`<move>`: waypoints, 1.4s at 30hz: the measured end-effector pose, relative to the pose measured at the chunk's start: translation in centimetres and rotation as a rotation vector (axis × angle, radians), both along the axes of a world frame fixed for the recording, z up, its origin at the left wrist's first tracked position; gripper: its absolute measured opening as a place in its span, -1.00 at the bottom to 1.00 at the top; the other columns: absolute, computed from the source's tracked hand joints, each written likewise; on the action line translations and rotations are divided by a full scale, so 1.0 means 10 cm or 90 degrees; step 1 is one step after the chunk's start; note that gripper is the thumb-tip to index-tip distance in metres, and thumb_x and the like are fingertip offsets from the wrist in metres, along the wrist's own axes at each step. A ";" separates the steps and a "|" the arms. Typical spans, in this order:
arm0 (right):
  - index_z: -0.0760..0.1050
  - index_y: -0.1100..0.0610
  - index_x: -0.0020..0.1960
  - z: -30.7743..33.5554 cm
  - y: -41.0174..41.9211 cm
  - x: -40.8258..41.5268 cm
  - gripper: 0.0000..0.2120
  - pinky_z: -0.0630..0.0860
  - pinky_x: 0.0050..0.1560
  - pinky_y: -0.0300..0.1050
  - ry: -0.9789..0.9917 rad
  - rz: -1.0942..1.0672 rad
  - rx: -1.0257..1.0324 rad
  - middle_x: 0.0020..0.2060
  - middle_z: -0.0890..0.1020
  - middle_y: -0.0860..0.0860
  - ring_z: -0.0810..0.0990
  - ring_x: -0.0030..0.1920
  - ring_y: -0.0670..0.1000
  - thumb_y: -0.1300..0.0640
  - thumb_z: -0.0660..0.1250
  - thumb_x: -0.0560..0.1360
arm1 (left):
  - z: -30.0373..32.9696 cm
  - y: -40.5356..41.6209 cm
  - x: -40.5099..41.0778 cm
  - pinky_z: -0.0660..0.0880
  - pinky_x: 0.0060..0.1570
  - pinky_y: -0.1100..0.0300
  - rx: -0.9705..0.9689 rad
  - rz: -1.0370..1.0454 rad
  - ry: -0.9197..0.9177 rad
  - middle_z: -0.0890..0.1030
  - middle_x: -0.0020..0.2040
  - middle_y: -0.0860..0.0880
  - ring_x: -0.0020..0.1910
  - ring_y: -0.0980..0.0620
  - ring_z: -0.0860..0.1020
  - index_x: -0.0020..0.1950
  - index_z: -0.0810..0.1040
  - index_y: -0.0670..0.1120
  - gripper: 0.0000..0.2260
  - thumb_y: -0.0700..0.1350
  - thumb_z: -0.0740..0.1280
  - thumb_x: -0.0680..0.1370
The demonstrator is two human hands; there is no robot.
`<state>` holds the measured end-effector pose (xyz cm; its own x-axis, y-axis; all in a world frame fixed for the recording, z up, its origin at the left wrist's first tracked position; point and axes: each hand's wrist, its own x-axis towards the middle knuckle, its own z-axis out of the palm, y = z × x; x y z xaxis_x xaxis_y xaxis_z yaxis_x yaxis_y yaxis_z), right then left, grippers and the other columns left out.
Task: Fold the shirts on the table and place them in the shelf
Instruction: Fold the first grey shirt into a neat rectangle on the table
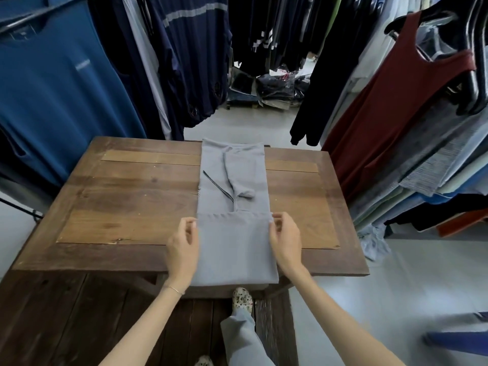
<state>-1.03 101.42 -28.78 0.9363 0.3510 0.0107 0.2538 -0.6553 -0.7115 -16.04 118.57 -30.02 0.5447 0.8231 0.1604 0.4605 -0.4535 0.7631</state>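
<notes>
Shirt (233, 207) lengthwise — pointing away.

The wooden worktop (126, 207) carried one grey shirt (233, 186) — folded into a long narrow strip, lying down the middle from the far edge to the near edge, its near end doubled back over itself.

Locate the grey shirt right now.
In the head view, the grey shirt lies along the middle of the wooden table, its near end hanging over the front edge, with the left hand and right hand pinching its folded-over edge.
</notes>
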 end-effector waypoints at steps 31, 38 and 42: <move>0.13 0.20 0.53 -0.37 -0.40 -0.72 -0.12 0.15 0.46 0.12 -0.300 0.465 -0.330 0.51 0.18 0.15 0.13 0.52 0.12 -0.40 0.15 0.46 | -0.35 -0.42 -0.38 -0.01 0.44 -0.05 0.353 -0.504 0.239 0.14 0.54 -0.04 0.53 0.03 0.07 0.54 0.15 -0.12 -0.34 0.27 0.09 0.58; 0.35 0.25 0.41 -0.40 -0.33 -0.74 -0.15 0.40 0.30 0.08 -0.284 0.380 -0.371 0.37 0.44 0.20 0.43 0.37 0.17 0.16 0.54 0.17 | -0.45 -0.33 -0.39 -0.04 0.45 0.04 0.400 -0.472 0.319 0.14 0.55 -0.08 0.49 -0.06 0.16 0.54 0.08 -0.18 -0.07 -0.42 0.37 0.22; 0.46 0.23 0.34 -0.36 -0.47 -0.67 -0.26 0.50 0.24 0.04 -0.294 0.388 -0.350 0.31 0.51 0.17 0.51 0.30 0.14 0.20 0.53 0.18 | -0.37 -0.18 -0.53 -0.03 0.45 0.07 0.387 -0.506 0.328 0.28 0.49 -0.08 0.48 -0.01 0.17 0.54 0.12 -0.15 -0.07 -0.39 0.43 0.22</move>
<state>-7.71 96.68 -32.41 0.5342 0.8451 0.0215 0.8432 -0.5309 -0.0851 -21.33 116.80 -33.74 0.9970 0.0744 0.0220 0.0713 -0.9905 0.1172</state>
